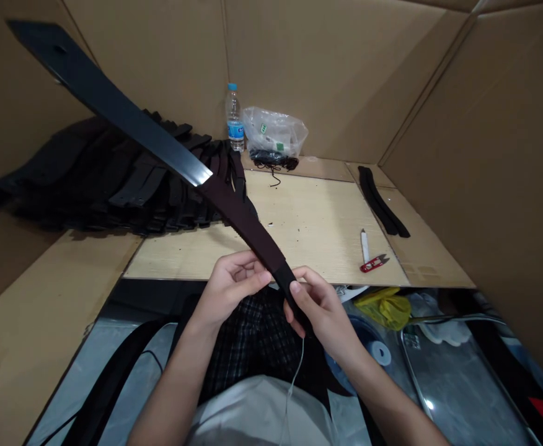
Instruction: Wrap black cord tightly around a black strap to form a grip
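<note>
Black strap [234, 207] end pinched between left hand [227, 288] and right hand [320, 306] fingers, above bare table edge [169, 272].

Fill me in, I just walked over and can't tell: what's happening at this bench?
A person seated at a wooden table holds one long black strap by its near end with both hands: the left hand pinches it from the side, the right hand grips the tip, and a thin pale thread hangs below. The strap's far end sticks up to the left. A pile of similar straps lies behind; red thread snips, a water bottle and a plastic bag sit untouched.
</note>
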The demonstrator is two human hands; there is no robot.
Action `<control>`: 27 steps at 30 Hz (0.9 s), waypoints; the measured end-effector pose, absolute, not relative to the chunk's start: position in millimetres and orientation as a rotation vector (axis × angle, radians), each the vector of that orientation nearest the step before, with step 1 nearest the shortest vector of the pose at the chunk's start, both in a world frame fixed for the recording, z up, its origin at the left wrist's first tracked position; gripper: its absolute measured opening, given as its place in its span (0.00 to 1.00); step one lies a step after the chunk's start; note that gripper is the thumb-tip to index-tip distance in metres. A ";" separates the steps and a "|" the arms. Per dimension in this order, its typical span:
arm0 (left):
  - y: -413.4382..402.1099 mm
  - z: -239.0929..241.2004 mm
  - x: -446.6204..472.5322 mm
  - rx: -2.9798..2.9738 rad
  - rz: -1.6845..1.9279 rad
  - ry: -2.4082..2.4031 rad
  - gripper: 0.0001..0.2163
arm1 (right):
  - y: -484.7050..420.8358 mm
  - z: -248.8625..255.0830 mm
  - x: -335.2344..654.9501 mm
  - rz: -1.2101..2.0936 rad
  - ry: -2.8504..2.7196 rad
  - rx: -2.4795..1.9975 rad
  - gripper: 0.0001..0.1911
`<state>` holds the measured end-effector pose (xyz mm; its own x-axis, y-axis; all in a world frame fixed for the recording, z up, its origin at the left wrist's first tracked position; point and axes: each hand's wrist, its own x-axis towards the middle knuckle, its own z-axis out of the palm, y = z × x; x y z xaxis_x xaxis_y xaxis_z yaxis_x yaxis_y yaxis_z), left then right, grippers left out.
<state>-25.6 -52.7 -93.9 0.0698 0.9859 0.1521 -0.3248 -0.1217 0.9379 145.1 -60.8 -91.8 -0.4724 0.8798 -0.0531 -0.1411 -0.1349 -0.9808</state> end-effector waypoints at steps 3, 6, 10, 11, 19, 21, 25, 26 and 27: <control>-53.8 -91.2 -26.7 1.091 1.379 0.834 0.10 | -62.7 -93.9 142.7 1.538 -1.376 -0.940 0.17; -55.9 -87.8 -27.0 1.081 1.362 0.831 0.09 | -63.7 -94.6 141.3 1.465 -1.357 -0.967 0.17; -57.6 -86.3 -25.0 1.067 1.334 0.849 0.09 | -63.7 -94.8 140.6 1.417 -1.329 -1.009 0.17; -57.4 -86.8 -24.3 1.065 1.332 0.846 0.10 | -63.4 -95.0 140.6 1.414 -1.326 -1.014 0.17; -48.4 -97.4 -27.8 1.076 1.316 0.800 0.13 | -56.1 -99.2 142.4 1.812 -1.169 -0.870 0.16; -45.6 -99.5 -30.4 1.086 1.291 0.786 0.16 | -53.2 -101.3 143.0 2.003 -1.109 -0.778 0.16; -43.1 -100.2 -31.9 1.092 1.327 0.801 0.16 | -49.7 -106.4 141.5 2.278 -1.048 -0.620 0.18; -43.7 -99.3 -30.9 1.092 1.360 0.826 0.15 | -49.8 -107.3 140.4 2.298 -1.061 -0.595 0.20; -44.9 -97.8 -29.4 1.089 1.394 0.860 0.14 | -50.4 -107.7 139.3 2.290 -1.091 -0.582 0.23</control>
